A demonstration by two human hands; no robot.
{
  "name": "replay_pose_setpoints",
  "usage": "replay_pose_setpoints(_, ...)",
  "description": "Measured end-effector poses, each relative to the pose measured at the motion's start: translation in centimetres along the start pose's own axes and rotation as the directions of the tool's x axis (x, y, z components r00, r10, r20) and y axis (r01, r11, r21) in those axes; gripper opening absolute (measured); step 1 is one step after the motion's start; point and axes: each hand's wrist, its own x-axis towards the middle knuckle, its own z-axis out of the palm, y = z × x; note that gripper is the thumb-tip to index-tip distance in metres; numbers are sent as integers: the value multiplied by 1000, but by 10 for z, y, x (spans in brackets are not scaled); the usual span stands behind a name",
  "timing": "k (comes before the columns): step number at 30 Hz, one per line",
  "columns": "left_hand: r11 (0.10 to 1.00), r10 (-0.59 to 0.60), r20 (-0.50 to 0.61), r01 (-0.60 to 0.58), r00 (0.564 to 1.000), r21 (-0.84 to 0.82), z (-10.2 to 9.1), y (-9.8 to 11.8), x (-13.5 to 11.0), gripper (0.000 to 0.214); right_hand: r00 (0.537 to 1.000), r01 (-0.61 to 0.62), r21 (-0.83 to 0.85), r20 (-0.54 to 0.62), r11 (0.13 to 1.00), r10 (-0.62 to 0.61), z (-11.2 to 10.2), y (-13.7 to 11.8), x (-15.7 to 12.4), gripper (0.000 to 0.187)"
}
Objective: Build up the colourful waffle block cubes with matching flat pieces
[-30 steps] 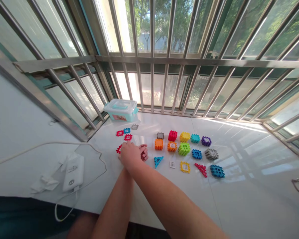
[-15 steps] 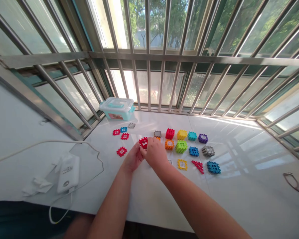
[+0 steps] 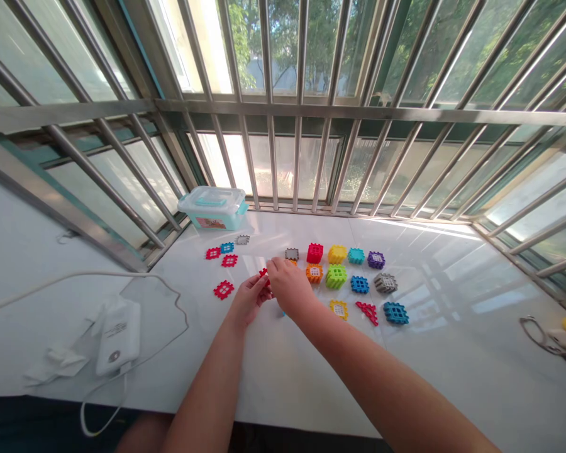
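Both hands meet over the white sill, pinching a red waffle block piece (image 3: 263,274) between them. My left hand (image 3: 248,299) grips it from below and my right hand (image 3: 288,284) covers it from the right, hiding most of it. A loose red flat piece (image 3: 223,289) lies to the left. Behind it sit a red piece (image 3: 212,253), a blue piece (image 3: 226,247) and another red piece (image 3: 229,260). To the right stand built cubes: red (image 3: 314,252), yellow (image 3: 337,254), green (image 3: 336,276), orange (image 3: 314,273).
A lidded teal storage box (image 3: 212,208) stands by the window bars at the back left. A white power bank (image 3: 117,336) with a cable lies on the left. More blocks, blue (image 3: 396,313) and grey (image 3: 385,282), lie to the right. Metal bars enclose the sill.
The hands lifted a red piece from the left cluster and carried it right, toward the cubes. Now they hold it lower, and the right hand covers more of it.
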Motion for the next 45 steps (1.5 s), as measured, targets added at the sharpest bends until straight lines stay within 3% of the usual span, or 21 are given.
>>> replay_pose_setpoints(4, 997, 39, 41, -41, 998, 65, 0, -4, 0, 33, 983, 161, -6, 90, 987, -159, 1, 6, 3, 15)
replay_pose_setpoints(8, 991, 44, 89, -55, 995, 122, 1, -3, -2, 35, 974, 146, 21, 173, 989, -147, -4, 12, 5, 18)
replay_pose_setpoints(11, 997, 71, 90, -74, 993, 34, 2, 1, -4, 42, 987, 98, 60, 121, 993, -104, -15, 27, 8, 25)
replay_pose_setpoints(14, 995, 69, 86, -63, 994, -73, 1, 7, -4, 53, 998, -20, 69, 64, 997, 15, -29, 61, 13, 30)
replay_pose_setpoints(18, 992, 42, 83, -32, 996, -119, 2, 11, -3, 53, 978, -174, 30, 125, 984, 169, -40, 121, 22, 36)
replay_pose_setpoints(23, 995, 35, 78, -28, 996, -98, 0, 10, -2, 47, 954, -192, -49, 226, 980, 198, -32, 165, 31, 37)
replay_pose_setpoints(33, 998, 40, 98, -34, 994, -61, -5, 6, -1, 35, 948, -219, -15, 235, 976, 216, -8, 177, 33, 40)
replay_pose_setpoints(45, 998, 33, 110, -27, 993, -56, -5, 6, -2, 31, 943, -211, -4, 260, 977, 205, -8, 175, 35, 40)
